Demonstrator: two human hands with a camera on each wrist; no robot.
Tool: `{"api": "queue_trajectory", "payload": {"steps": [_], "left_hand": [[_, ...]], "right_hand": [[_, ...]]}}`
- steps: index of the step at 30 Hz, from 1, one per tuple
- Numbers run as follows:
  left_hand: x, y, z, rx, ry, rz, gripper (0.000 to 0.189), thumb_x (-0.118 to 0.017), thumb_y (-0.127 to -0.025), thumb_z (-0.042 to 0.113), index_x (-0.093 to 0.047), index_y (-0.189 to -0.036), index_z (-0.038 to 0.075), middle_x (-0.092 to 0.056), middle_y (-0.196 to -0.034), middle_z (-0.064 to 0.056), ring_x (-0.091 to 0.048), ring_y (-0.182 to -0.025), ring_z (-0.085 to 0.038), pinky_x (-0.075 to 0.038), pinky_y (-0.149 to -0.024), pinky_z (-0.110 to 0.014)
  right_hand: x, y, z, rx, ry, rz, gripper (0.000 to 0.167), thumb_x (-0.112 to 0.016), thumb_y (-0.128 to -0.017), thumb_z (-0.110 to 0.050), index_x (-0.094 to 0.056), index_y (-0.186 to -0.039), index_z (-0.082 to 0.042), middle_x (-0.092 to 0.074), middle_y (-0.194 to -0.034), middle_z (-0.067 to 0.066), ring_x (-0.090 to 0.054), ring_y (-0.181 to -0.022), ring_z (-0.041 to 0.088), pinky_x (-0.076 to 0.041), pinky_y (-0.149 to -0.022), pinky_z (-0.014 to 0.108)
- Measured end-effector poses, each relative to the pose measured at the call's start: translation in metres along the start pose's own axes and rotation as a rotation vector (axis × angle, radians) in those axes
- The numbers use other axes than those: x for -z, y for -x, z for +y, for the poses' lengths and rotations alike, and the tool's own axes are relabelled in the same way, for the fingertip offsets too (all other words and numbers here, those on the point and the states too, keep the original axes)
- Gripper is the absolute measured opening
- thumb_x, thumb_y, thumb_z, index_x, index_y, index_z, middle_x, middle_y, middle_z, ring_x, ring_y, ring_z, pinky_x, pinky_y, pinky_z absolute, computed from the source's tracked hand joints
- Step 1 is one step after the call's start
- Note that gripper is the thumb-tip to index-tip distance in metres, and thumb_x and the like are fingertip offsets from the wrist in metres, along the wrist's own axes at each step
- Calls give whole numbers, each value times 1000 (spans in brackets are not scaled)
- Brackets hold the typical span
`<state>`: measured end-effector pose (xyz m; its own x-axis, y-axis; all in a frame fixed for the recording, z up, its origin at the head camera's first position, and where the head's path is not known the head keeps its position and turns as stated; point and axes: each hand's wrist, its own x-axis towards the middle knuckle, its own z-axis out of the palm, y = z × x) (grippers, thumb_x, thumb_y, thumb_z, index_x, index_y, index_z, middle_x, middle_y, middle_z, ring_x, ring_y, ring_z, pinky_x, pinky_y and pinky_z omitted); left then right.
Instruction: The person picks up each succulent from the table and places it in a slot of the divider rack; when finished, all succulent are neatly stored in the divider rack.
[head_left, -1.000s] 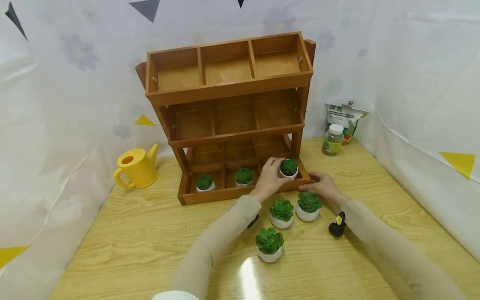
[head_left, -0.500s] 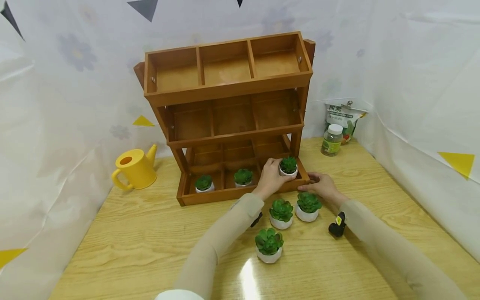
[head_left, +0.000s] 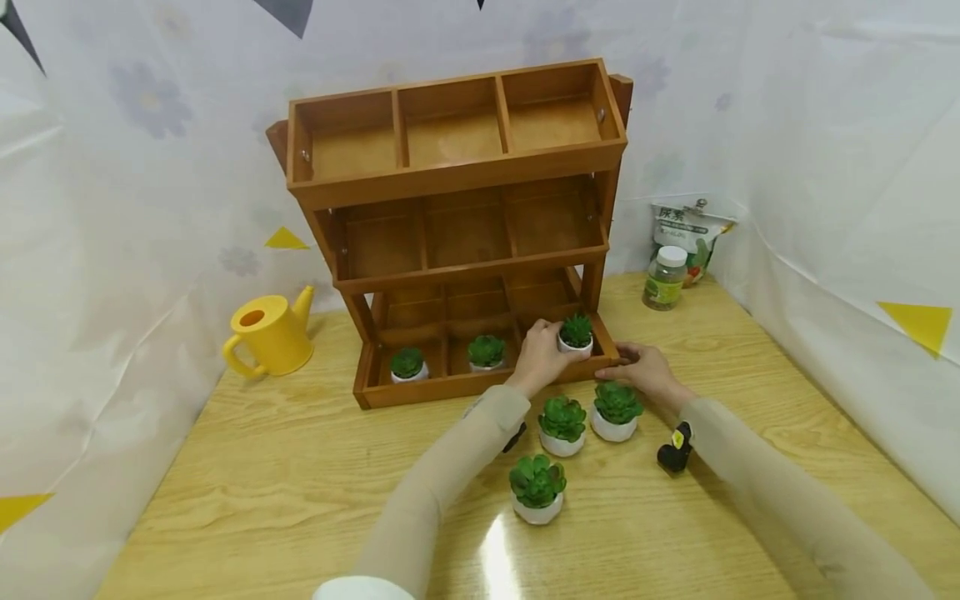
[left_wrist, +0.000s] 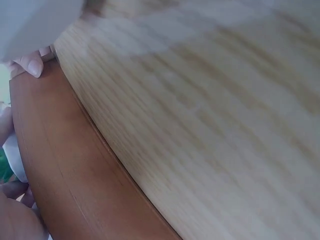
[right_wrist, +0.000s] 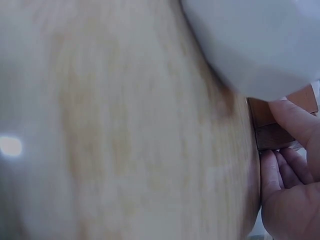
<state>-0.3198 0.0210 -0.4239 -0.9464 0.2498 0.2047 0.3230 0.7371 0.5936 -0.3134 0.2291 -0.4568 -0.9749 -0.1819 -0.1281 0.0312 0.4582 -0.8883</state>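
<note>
My left hand (head_left: 542, 360) holds a small potted succulent (head_left: 576, 335) by its white pot, in the right compartment of the wooden plant stand's (head_left: 459, 175) bottom tier. At that tier's front right corner is my right hand (head_left: 648, 373). In the right wrist view its thumb (right_wrist: 290, 116) lies on the front board and the other fingers curl round the side. Two more potted succulents sit in the bottom tier, one in the left compartment (head_left: 408, 367) and one in the middle (head_left: 487, 353). The left wrist view catches only parts of both hands beside the front board (left_wrist: 75, 145).
Three succulents in white pots stand on the table before the stand: one near my right wrist (head_left: 615, 410), one left of it (head_left: 562, 425), one closer (head_left: 537, 490). A yellow watering can (head_left: 273, 335) is left; a lidded jar (head_left: 665, 279) and clipped bag (head_left: 693, 237) are back right.
The succulent in my left hand has tipped from leaning toward the camera to more upright and sunk slightly in the compartment. My right hand has stayed at the corner.
</note>
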Motion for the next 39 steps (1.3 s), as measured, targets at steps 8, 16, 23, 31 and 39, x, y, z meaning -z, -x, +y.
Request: {"api": "queue_trajectory", "payload": {"steps": [8, 16, 23, 31, 39], "left_hand": [[0, -1, 1, 98, 15, -19, 59, -72, -83, 46, -63, -124, 4, -59, -118, -13, -59, -107, -25, -51, -92, -36], [0, -3, 3, 173, 35, -45, 71, -70, -83, 49, -54, -134, 2, -54, -131, -16, -56, -117, -29, -50, -96, -39], [-1, -3, 3, 188, 23, -54, 74, -70, -83, 51, -53, -136, 2, -52, -135, -16, -54, -120, -29, -49, -97, -39], [-1, -3, 2, 193, 15, -61, 74, -69, -82, 52, -53, -136, 3, -51, -137, -15, -51, -124, -28, -48, -99, -38], [1, -3, 4, 183, 0, -66, 66, -70, -83, 48, -57, -131, 5, -56, -132, -13, -57, -116, -26, -52, -93, -37]], "right_hand": [[1, -1, 0, 0, 6, -3, 85, -76, -83, -32, -32, -147, 2, -38, -147, 26, -43, -131, 41, -51, -94, 40], [2, -2, 0, 7, 5, -2, 84, -75, -84, -31, -32, -147, 2, -39, -146, 27, -45, -129, 41, -52, -92, 39], [1, -1, 1, 31, 17, 2, 80, -74, -85, -27, -33, -145, 5, -39, -145, 29, -43, -130, 43, -48, -97, 46], [1, 0, 2, 33, 6, -1, 80, -73, -86, -27, -32, -146, 6, -39, -144, 29, -42, -131, 44, -50, -95, 42], [0, 1, 1, 33, 21, -9, 82, -73, -86, -31, -31, -146, 5, -39, -145, 29, -41, -131, 44, -47, -98, 48]]}}
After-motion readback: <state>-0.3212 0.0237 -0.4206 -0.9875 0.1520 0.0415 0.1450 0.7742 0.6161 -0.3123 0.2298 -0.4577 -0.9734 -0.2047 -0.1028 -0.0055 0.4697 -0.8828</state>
